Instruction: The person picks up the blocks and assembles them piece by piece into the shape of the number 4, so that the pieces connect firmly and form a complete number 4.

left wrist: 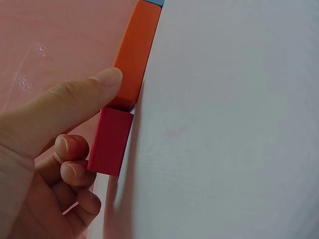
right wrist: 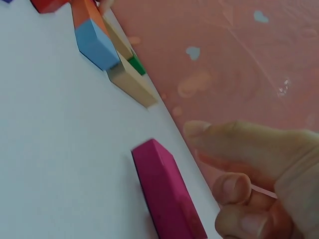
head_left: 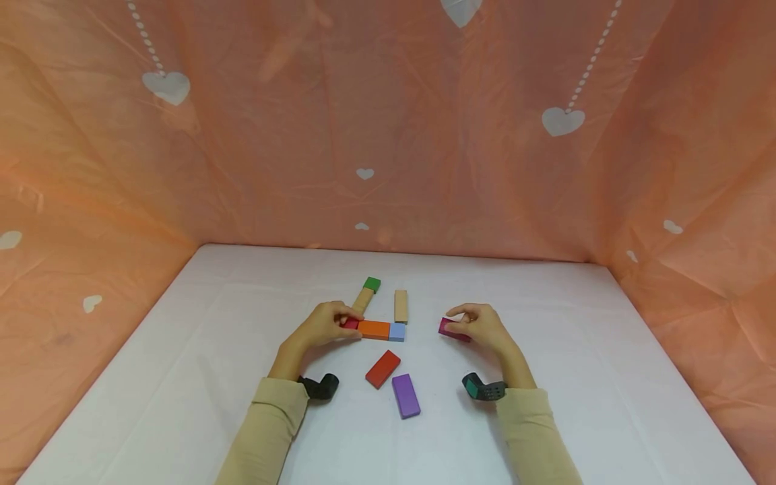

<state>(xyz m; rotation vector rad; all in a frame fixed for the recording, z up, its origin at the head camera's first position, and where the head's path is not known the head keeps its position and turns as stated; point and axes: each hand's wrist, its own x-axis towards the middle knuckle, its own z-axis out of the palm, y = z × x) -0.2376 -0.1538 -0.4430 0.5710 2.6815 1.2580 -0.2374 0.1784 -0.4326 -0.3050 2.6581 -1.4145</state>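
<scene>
In the head view my left hand (head_left: 324, 325) is at the left end of a row of blocks. Its thumb and index finger pinch the near end of an orange block (left wrist: 134, 55). A small crimson block (left wrist: 110, 142) butts against that end, beside the curled fingers. At the row's other end sits a light blue block (head_left: 397, 332). My right hand (head_left: 481, 327) hovers over a magenta block (right wrist: 167, 191) lying on the table. In the right wrist view its thumb tip stands apart from this block, and the other fingers are loosely curled.
Behind the row, a slanting plain wooden block (head_left: 363, 300) meets a green block (head_left: 372, 285). Another plain wooden block (head_left: 401, 306) lies behind the blue one. A red block (head_left: 382, 369) and a purple block (head_left: 406, 396) lie nearer on the white table (head_left: 242, 289). An orange-pink curtain (head_left: 394, 135) surrounds it.
</scene>
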